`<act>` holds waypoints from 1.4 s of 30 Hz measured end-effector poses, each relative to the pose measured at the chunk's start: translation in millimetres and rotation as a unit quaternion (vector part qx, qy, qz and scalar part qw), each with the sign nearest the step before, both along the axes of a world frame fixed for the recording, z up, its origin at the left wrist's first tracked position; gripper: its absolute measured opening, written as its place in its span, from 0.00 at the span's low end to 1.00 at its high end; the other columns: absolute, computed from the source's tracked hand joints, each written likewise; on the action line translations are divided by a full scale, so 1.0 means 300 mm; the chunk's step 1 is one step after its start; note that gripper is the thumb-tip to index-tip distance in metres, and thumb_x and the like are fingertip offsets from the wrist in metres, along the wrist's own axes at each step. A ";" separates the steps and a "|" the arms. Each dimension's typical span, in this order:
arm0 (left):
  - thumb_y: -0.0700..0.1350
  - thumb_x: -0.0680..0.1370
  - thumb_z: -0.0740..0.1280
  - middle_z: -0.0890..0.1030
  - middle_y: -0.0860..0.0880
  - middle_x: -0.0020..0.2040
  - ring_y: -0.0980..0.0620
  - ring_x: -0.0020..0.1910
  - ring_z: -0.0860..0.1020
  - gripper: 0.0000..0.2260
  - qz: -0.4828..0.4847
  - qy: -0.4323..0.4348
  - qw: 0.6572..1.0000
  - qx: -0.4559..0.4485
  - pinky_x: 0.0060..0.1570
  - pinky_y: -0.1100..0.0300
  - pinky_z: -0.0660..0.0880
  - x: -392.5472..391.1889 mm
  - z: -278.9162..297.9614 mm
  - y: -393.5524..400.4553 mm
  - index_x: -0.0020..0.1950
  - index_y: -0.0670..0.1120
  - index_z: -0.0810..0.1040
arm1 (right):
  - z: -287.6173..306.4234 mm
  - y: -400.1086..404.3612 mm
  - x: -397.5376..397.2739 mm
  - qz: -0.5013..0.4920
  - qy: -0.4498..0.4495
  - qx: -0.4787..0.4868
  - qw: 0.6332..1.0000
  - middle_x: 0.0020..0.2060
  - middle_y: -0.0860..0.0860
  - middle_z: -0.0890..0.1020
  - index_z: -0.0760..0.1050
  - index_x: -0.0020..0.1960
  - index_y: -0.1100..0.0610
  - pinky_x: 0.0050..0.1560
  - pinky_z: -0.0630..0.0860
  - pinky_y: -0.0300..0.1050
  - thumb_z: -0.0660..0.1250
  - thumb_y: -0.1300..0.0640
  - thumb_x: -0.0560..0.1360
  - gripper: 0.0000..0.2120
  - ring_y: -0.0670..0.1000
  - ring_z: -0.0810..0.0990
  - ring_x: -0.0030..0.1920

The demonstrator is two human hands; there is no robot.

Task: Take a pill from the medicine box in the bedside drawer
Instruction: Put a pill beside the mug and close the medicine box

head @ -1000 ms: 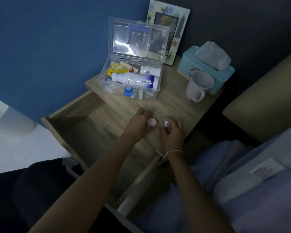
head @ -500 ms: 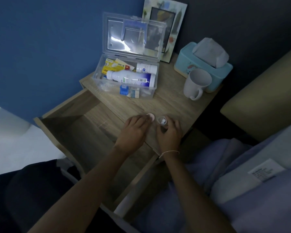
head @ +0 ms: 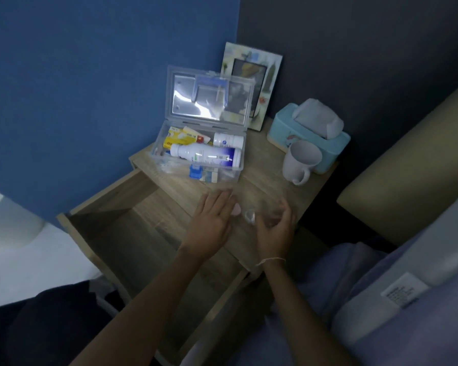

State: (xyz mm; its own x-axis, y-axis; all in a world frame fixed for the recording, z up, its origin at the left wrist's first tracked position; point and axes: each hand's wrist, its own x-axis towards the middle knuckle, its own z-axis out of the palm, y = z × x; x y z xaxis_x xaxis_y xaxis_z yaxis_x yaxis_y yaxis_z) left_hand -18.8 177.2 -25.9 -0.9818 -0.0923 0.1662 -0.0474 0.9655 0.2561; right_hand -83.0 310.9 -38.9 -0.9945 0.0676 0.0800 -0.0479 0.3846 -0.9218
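You have the medicine box (head: 196,157) out of the drawer (head: 132,233) and standing on the tabletop (head: 262,180), its clear lid propped open against the picture frame (head: 251,83). The drawer hangs open below and looks empty as far as the dim light shows. Inside the box lie a large white bottle (head: 205,155), a smaller white bottle (head: 228,140) and some yellow packets (head: 180,137); these look untouched.

Your left hand (head: 212,223) rests flat, fingers spread, palm down near the front edge of the tabletop, gripping nothing. Just beside its fingertips sits a small pink cap (head: 236,210). Your right hand (head: 274,228) is loosely curled and open, and just to its left is a small clear vial (head: 250,215). The frame is blurred there, so you cannot tell whether the fingers touch it or whether a pill lies in the palm.

Judging from this, the fetching, the opening of the box and the uncapping of the vial are done. What seems left is getting one pill out of the vial and into your hand, then likely recapping it, returning it to the box and putting the box away. The mug (head: 300,161) stands ready by the tissue box (head: 310,136).
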 end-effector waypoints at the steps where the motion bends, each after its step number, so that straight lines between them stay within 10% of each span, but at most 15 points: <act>1: 0.49 0.78 0.53 0.65 0.41 0.75 0.41 0.74 0.63 0.24 0.010 0.004 1.000 -0.012 0.73 0.43 0.57 -0.017 0.012 -0.013 0.74 0.41 0.64 | 0.018 0.004 -0.022 -0.019 0.017 -0.007 1.000 0.61 0.59 0.74 0.69 0.68 0.57 0.57 0.76 0.50 0.75 0.60 0.67 0.31 0.55 0.77 0.54; 9: 0.57 0.79 0.49 0.48 0.41 0.79 0.41 0.78 0.48 0.32 0.073 -0.035 0.995 -0.060 0.73 0.44 0.43 -0.139 0.018 -0.096 0.78 0.41 0.46 | 0.169 -0.007 -0.256 -0.119 0.023 -0.008 0.993 0.60 0.62 0.76 0.72 0.63 0.63 0.55 0.66 0.35 0.75 0.63 0.66 0.27 0.58 0.74 0.61; 17: 0.59 0.77 0.40 0.43 0.45 0.79 0.45 0.78 0.43 0.32 0.066 -0.029 0.997 -0.040 0.74 0.46 0.40 -0.135 -0.011 -0.112 0.77 0.44 0.41 | 0.112 0.001 -0.355 -0.139 -0.074 -0.027 0.987 0.54 0.62 0.80 0.76 0.55 0.63 0.54 0.72 0.46 0.68 0.52 0.75 0.16 0.60 0.78 0.56; 25: 0.52 0.80 0.56 0.39 0.45 0.79 0.46 0.78 0.39 0.34 0.047 -0.052 0.998 -0.004 0.77 0.43 0.42 -0.127 0.001 -0.129 0.77 0.45 0.38 | 0.075 -0.012 -0.368 -0.066 -0.084 -0.064 0.992 0.56 0.61 0.80 0.73 0.51 0.55 0.58 0.75 0.64 0.57 0.50 0.80 0.10 0.63 0.79 0.56; 42: 0.52 0.79 0.57 0.39 0.46 0.79 0.47 0.78 0.39 0.35 0.036 -0.073 0.997 0.012 0.77 0.43 0.43 -0.126 0.027 -0.137 0.77 0.46 0.38 | 0.049 0.003 -0.086 0.012 -0.073 -0.055 0.996 0.45 0.57 0.81 0.72 0.43 0.45 0.53 0.78 0.61 0.58 0.49 0.80 0.08 0.57 0.82 0.47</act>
State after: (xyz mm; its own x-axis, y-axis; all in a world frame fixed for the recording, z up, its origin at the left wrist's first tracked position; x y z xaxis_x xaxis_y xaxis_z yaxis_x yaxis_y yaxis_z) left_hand -56.8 136.1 -17.7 -0.9860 -0.1658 0.0184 -0.1551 0.9518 0.2646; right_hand -108.8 311.6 -24.1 -0.9964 0.0443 -0.0724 0.0819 0.2806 -0.9563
